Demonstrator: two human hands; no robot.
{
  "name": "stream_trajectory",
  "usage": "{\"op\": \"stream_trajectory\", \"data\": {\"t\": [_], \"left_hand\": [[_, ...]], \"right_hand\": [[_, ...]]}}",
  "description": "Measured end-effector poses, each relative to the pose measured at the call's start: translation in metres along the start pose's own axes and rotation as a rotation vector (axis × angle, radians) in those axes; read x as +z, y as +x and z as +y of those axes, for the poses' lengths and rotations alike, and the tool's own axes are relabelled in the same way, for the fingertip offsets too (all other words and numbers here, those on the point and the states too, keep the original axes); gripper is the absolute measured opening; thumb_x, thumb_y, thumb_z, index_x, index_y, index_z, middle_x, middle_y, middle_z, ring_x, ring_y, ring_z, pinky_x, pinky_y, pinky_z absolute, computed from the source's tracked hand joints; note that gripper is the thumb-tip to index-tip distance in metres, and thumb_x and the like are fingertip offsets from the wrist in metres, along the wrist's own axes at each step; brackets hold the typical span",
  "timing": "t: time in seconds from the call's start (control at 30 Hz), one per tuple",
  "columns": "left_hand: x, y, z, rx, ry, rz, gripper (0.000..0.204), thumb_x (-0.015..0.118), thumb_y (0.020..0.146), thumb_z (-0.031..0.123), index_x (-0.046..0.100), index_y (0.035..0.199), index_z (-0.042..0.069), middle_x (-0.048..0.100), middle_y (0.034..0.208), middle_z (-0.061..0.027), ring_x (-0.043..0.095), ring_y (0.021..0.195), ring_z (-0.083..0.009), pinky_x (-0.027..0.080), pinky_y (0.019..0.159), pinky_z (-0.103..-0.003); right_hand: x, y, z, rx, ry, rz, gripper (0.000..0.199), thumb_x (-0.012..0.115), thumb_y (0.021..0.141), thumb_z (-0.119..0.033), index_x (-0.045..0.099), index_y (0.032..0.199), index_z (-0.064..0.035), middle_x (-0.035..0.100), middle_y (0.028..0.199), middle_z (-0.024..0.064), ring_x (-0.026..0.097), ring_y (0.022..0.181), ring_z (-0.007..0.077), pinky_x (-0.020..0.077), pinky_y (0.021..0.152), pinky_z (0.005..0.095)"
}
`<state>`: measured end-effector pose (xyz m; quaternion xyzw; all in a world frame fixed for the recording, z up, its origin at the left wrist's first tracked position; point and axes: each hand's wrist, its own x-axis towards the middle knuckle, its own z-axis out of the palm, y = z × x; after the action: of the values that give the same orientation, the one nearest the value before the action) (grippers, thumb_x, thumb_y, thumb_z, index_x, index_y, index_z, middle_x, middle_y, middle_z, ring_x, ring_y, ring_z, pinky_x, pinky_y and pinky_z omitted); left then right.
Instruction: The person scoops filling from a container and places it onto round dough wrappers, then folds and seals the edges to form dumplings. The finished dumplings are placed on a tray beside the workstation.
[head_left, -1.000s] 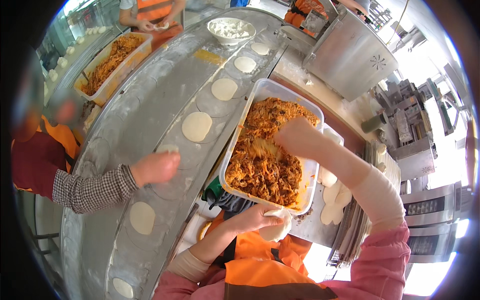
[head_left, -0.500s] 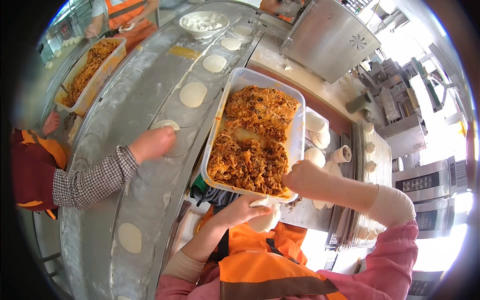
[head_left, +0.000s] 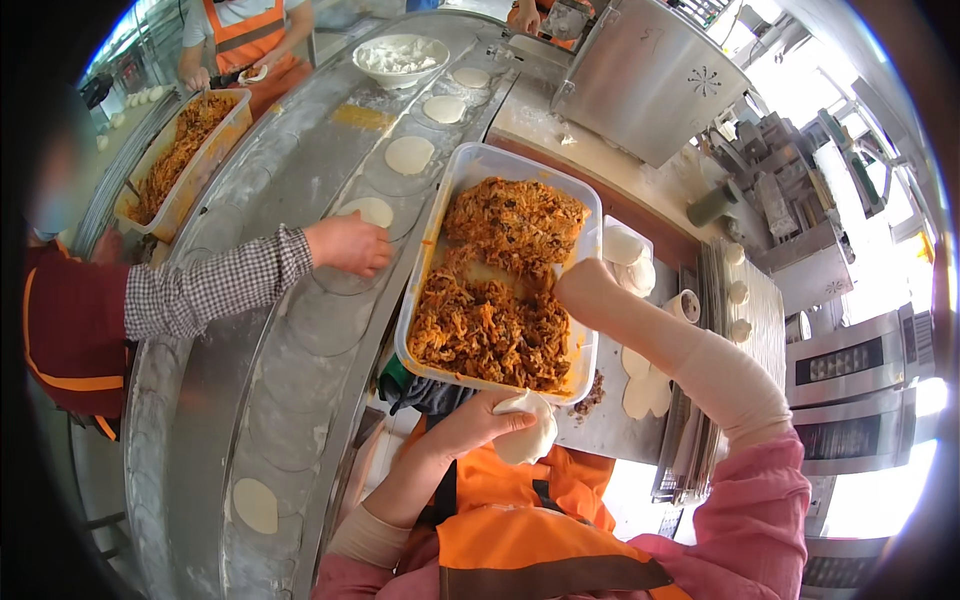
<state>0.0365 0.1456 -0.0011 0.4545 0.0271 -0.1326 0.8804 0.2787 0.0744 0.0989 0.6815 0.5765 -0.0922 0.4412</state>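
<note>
My left hand (head_left: pixel 478 424) is closed on a round white dough wrapper (head_left: pixel 527 428), cupped just off the near edge of a clear plastic tub. Two heaps of orange-brown shredded filling (head_left: pixel 500 335) lie in the tub (head_left: pixel 404 325), with a gap between them. My right hand (head_left: pixel 588 292) is curled closed over the tub's right side, beside the filling. Its fingertips are turned away, and whatever they grip is hidden.
Flat dough rounds (head_left: pixel 409 155) lie along the grey metal conveyor (head_left: pixel 205 420) on the left. A co-worker's hand (head_left: pixel 349 245) reaches across it. A bowl of flour (head_left: pixel 400 60) sits at the far end. Right of the tub are loose wrappers (head_left: pixel 645 392), a small cup (head_left: pixel 683 306) and stacked trays (head_left: pixel 760 290).
My right hand has moved farther away along the tub's right side. My left hand still holds the wrapper. The co-worker's hand has shifted farther out and right, its fingers now spread.
</note>
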Motion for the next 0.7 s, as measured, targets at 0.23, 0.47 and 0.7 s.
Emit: {"op": "stream_trajectory", "data": {"t": [0.23,0.47,0.7], "left_hand": [[0.006,-0.004,0.007,0.018,-0.039,0.003,0.035,0.069,0.090,0.025,0.063,0.114,0.000,0.066,0.103,-0.0037,0.060,0.094,-0.0109,0.048,0.082,-0.027],[-0.002,-0.005,0.002,-0.006,-0.014,-0.017,0.033,0.069,0.091,0.021,0.062,0.117,0.001,0.066,0.106,-0.0037,0.060,0.096,-0.0111,0.047,0.084,-0.027],[0.020,-0.039,-0.018,-0.099,-0.239,0.189,0.032,0.065,0.092,0.012,0.059,0.122,0.002,0.065,0.111,-0.0050,0.060,0.103,-0.0137,0.047,0.091,-0.029]], "right_hand": [[-0.013,-0.096,-0.050,-0.189,0.205,0.068,0.011,0.067,0.070,-0.010,0.064,0.080,-0.0076,0.062,0.061,0.0016,0.066,0.061,0.0206,0.0486,0.050,0.0332],[-0.035,-0.134,-0.007,-0.034,0.118,0.187,0.011,0.067,0.074,-0.012,0.063,0.083,-0.0055,0.063,0.065,-0.0010,0.066,0.065,0.0179,0.0496,0.053,0.0304],[-0.023,-0.138,-0.076,-0.071,0.144,0.139,0.019,0.062,0.080,-0.010,0.060,0.098,-0.0064,0.060,0.067,-0.0018,0.065,0.071,0.0170,0.0476,0.054,0.0303]]}}
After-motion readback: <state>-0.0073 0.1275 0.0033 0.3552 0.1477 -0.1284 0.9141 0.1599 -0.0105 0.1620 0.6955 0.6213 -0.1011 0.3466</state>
